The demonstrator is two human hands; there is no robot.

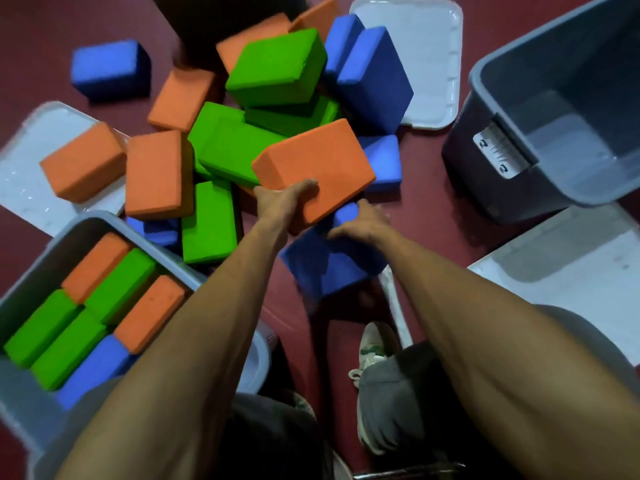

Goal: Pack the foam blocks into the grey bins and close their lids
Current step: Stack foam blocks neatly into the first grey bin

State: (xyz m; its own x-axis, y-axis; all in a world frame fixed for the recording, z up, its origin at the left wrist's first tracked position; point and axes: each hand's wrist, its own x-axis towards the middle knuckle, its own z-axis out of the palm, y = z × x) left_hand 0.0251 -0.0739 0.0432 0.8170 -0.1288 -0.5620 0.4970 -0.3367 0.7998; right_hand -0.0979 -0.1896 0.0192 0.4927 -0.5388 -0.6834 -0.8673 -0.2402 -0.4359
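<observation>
Left hand [287, 199]: grips the near end of an orange block [315, 164], thumb on top and fingers curled underneath; the block is tilted over the heap.
Right hand [360, 223]: fingers curl over the upper edge of a blue block [329, 268], which leans on the floor [426, 209] just below the orange one.
Pile of blocks [249, 140]: orange, green and blue foam blocks lie jumbled beyond both hands, crowding the orange block from behind and from the left.
Lone blue block [110, 67]: lies apart at far left.
Left bin [86, 223]: near left, under the left forearm, with green, orange and blue blocks packed in rows.
Right bin [561, 109]: far right, tilted, lid off, its grey inside showing.
Lids [426, 50]: pale lids lie flat on the dark red floor, partly under blocks.
Shoe [377, 341]: between the forearms.
</observation>
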